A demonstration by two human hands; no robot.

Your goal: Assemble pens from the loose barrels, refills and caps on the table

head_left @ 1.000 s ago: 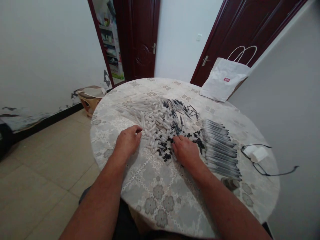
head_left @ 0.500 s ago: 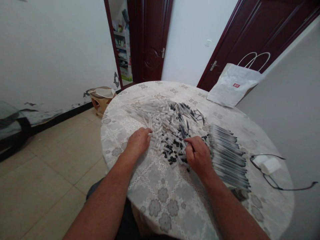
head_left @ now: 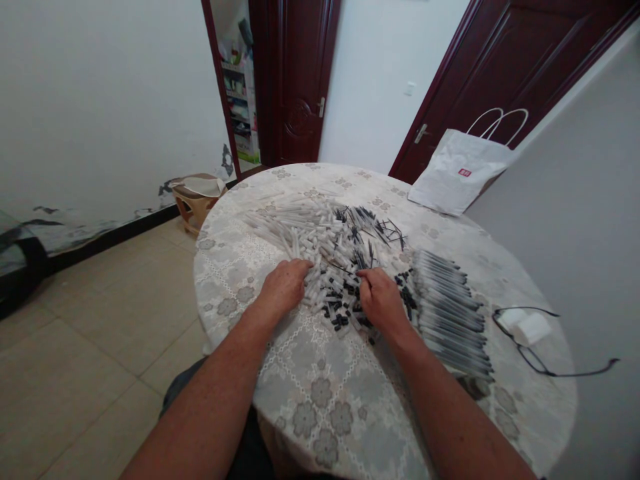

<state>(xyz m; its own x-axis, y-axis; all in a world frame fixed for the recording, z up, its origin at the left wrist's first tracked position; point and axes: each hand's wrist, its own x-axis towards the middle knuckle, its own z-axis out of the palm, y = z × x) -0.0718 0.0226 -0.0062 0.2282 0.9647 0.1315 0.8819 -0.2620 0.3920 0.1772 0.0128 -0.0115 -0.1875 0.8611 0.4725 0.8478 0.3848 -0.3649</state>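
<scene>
My left hand (head_left: 285, 287) is closed in a pinch at the left edge of a pile of white translucent pen parts (head_left: 315, 247). Whatever its fingertips hold is too small to name. Across the pile, my right hand (head_left: 383, 300) pinches the end of a thin dark pen refill (head_left: 343, 268), which points left toward my left hand. Loose black caps or plugs (head_left: 343, 310) lie between the two hands. Beyond them are scattered dark refills (head_left: 373, 223) and clear pen barrels (head_left: 270, 220). A neat row of pens (head_left: 450, 313) lies right of my right hand.
A patterned cloth covers the round table (head_left: 325, 373). Eyeglasses (head_left: 535, 363) and white folded tissue (head_left: 533, 329) lie at the right. Farther back stands a white paper bag (head_left: 457, 170). A stool (head_left: 197, 200) is beside the table at the left.
My hands have come closer together over the pile, the right moving left and the left slightly right. The refill in my right hand has moved left with it. The view has shifted slightly.
</scene>
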